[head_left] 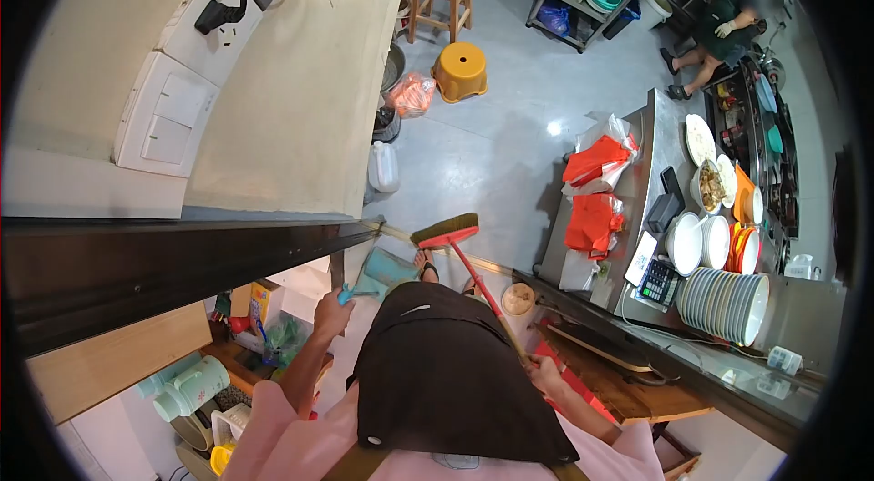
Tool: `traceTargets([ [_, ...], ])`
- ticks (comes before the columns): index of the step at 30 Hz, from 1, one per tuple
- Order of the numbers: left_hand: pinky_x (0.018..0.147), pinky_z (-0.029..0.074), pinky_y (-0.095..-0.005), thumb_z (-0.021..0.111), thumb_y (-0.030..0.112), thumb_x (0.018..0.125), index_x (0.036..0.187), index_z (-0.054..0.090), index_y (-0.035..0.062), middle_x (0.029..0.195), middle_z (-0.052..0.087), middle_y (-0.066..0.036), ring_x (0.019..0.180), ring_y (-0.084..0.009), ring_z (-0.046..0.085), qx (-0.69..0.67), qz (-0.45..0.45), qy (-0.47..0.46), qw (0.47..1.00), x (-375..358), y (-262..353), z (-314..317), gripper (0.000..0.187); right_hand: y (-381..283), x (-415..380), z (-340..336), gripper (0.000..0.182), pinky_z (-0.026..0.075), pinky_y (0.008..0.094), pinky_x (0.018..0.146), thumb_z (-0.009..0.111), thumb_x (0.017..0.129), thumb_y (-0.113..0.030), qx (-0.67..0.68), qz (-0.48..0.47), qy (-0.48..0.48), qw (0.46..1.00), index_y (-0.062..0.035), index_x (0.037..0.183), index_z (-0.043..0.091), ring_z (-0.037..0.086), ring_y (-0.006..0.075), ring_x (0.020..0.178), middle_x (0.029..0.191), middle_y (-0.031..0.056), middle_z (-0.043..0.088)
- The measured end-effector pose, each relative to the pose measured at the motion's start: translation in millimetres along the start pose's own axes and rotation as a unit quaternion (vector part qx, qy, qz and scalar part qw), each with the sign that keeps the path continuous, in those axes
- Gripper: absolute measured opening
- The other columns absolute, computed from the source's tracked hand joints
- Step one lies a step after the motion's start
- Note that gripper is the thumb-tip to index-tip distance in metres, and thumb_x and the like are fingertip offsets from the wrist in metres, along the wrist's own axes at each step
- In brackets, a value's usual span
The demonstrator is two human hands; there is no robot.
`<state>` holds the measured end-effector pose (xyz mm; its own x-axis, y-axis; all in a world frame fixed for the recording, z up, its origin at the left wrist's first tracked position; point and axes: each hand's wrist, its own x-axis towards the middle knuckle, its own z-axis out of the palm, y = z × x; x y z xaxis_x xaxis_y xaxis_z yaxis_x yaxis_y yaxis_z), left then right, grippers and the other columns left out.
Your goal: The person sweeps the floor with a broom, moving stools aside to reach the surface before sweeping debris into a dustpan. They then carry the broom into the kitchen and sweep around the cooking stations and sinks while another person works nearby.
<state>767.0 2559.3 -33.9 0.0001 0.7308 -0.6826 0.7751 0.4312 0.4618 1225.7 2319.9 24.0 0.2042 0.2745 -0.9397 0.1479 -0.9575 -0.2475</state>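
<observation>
1. Broom (447,231): red head, dark bristles, at the doorway edge of the floor (473,153), near the wall corner. Shaft slants back to the right hand (546,375), whose fingers are closed round it. Risk: held by that one hand alone, the head could twist or skid if the bristles catch on the threshold strip (494,267).

2. Dustpan (390,268): teal, beside the strip on the wearer's side. Left hand (331,312) closed on its blue handle. Whether its lip lies flat cannot be told. Risk: a tilted or raised lip would let dirt slip underneath; a sharp tip of the wrist would spill any contents.

3. Feet, in dark sandals (428,272): one just beside the dustpan, close to the broom head. Risk: a wide stroke might strike the toes, or a step might knock the pan.

4. Round tub (518,299): near the shaft, by the foot of the door frame. Risk: a sideways swing could bump it.

5. Desk (669,108): plates (724,306) in a long row at its near end, beside a calculator (657,283). Risk: slight; a shaft lifted high and swung that way could jar them.
</observation>
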Motion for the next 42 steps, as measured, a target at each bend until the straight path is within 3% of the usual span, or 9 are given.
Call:
traceTargets([
  [7,0.058,0.051,-0.0416,0.066,0.023,0.084,0.121,0.061,0.0041,0.070,0.066,-0.015,0.058,-0.0290,0.066,-0.003,0.007,0.010,1.000,-5,6,3,0.042,-10,109,43,0.034,0.033,0.0317,0.032,0.054,0.094,-0.012,0.183,-0.040,0.003,0.982,-0.0012,0.125,0.058,0.046,0.0150,0.038,0.057,0.0042,0.051],
  [12,0.059,0.051,-0.0411,0.067,0.023,0.084,0.122,0.061,0.0047,0.070,0.067,-0.015,0.058,-0.0276,0.066,-0.016,-0.033,-0.001,0.999,-19,24,-5,0.043,-143,192,54,0.020,0.033,0.0336,0.031,0.049,0.094,-0.021,0.179,-0.177,0.093,0.963,-0.0043,0.103,0.055,0.045,0.0186,0.037,0.056,0.0060,0.049],
  [17,0.061,0.052,-0.0420,0.067,0.025,0.083,0.122,0.060,0.0043,0.068,0.066,-0.015,0.060,-0.0276,0.067,0.008,0.001,0.030,1.000,-12,-13,9,0.045,-257,167,46,0.022,0.034,0.0331,0.035,0.045,0.092,-0.016,0.265,-0.105,0.068,0.956,-0.0016,0.108,0.051,0.045,0.0174,0.041,0.058,0.0046,0.047],
  [22,0.065,0.051,-0.0462,0.069,0.027,0.080,0.110,0.064,0.0026,0.074,0.066,-0.019,0.069,-0.0360,0.067,-0.027,0.019,0.062,0.998,-21,-16,20,0.039,-191,159,-49,0.029,0.045,0.0381,0.044,0.059,0.085,-0.013,-0.039,-0.242,0.116,0.963,0.0060,0.106,0.063,0.059,0.0237,0.050,0.065,0.0140,0.060],
  [27,0.071,0.051,-0.0471,0.070,0.028,0.080,0.111,0.064,0.0028,0.084,0.068,-0.021,0.081,-0.0390,0.066,-0.023,-0.002,0.077,0.997,-13,-7,28,0.041,-282,52,-120,0.034,0.053,0.0434,0.063,0.063,0.080,-0.013,-0.278,-0.173,0.060,0.943,0.0044,0.109,0.064,0.069,0.0308,0.071,0.076,0.0241,0.066],
  [31,0.070,0.052,-0.0460,0.070,0.027,0.080,0.113,0.063,0.0023,0.080,0.068,-0.021,0.076,-0.0383,0.067,0.009,0.009,0.121,0.993,-7,8,32,0.042,-334,121,-164,0.030,0.053,0.0469,0.078,0.061,0.082,-0.015,-0.466,-0.363,0.036,0.806,0.0023,0.106,0.066,0.067,0.0418,0.083,0.084,0.0280,0.066],
  [35,0.055,0.051,-0.0396,0.068,0.022,0.082,0.114,0.063,0.0019,0.065,0.065,-0.016,0.056,-0.0281,0.065,-0.100,-0.102,0.116,0.983,-1,53,43,0.038,-444,147,-200,0.027,0.054,0.0475,0.080,0.056,0.084,-0.017,-0.542,-0.239,-0.059,0.804,-0.0013,0.102,0.069,0.069,0.0358,0.088,0.091,0.0242,0.069],
  [38,0.047,0.048,-0.0354,0.066,0.019,0.084,0.116,0.063,0.0021,0.060,0.062,-0.012,0.047,-0.0205,0.061,-0.185,-0.177,0.127,0.958,18,89,63,0.036,-482,240,-236,0.027,0.055,0.0463,0.081,0.052,0.086,-0.018,-0.642,-0.325,0.050,0.692,-0.0050,0.101,0.071,0.070,0.0344,0.091,0.095,0.0205,0.071],
  [42,0.043,0.046,-0.0342,0.066,0.017,0.084,0.114,0.064,0.0018,0.058,0.060,-0.009,0.044,-0.0187,0.059,-0.157,-0.200,0.161,0.954,39,156,60,0.034,-528,286,-313,0.029,0.055,0.0439,0.085,0.052,0.086,-0.020,-0.632,-0.241,0.079,0.733,-0.0067,0.103,0.072,0.068,0.0353,0.100,0.105,0.0177,0.070],
])
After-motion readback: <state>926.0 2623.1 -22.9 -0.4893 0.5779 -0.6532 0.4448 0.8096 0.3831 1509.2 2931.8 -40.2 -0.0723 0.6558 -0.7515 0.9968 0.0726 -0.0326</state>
